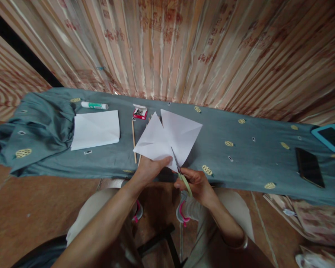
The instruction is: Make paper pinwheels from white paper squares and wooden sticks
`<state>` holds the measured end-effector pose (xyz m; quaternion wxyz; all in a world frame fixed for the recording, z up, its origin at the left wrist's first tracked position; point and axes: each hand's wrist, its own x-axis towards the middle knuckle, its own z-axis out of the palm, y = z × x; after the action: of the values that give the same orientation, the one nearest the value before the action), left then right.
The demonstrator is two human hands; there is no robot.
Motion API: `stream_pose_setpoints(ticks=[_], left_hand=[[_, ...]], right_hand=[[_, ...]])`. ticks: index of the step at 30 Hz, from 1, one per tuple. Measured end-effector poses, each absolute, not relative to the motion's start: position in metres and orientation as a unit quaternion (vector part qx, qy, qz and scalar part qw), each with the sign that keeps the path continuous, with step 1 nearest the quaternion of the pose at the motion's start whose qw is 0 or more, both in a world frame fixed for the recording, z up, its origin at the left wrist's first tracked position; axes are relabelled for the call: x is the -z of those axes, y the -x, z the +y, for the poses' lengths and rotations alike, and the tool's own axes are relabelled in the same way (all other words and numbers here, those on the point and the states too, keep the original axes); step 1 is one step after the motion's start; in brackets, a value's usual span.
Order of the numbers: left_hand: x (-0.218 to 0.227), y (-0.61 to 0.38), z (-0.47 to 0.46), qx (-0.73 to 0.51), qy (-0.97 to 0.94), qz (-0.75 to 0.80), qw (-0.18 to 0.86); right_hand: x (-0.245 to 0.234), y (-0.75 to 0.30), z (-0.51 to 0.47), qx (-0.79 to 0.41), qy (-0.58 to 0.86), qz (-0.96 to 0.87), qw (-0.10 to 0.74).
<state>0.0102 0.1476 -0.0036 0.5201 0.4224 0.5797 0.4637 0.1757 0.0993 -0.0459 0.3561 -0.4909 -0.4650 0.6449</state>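
A white sheet of paper (167, 136), creased and with a slit running in from its far edge, is held over the table's near edge. My left hand (150, 169) grips its near corner, thumb on top and the other fingers hidden underneath. In my right hand (195, 182) is a pair of scissors (184, 181) with light green handles. Their blades lie at the near right part of the paper, pointing away from me. Wooden sticks (134, 141) lie beside and partly under the sheet.
A stack of white paper (96, 129) lies left, with a glue stick (95, 105) behind it. An open small red box (140, 112) stands behind the sticks. At the right are a dark phone (309, 167) and a blue-framed tablet (331, 137). Curtains (167, 48) hang behind the cloth-covered table (254, 163).
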Motion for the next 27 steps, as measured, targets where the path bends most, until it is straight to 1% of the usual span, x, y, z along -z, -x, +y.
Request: stream_pose_setpoints(ticks=[6,13,27], left_hand=[[0.0037,-0.0109,0.1476,-0.471,-0.409,0.568,0.537],[0.0026,-0.0124,0.1482,-0.469,-0.401,0.571,0.542],[0.0050,-0.0118,0.1472,-0.485,-0.393,0.564,0.542]], right_hand=[[0.0441,-0.1745,0.0988,-0.651,0.494,-0.455,0.354],[0.0399,-0.1720,0.0999,-0.651,0.530,-0.412,0.354],[0.0445,-0.1730,0.0992,-0.656,0.509,-0.425,0.361]])
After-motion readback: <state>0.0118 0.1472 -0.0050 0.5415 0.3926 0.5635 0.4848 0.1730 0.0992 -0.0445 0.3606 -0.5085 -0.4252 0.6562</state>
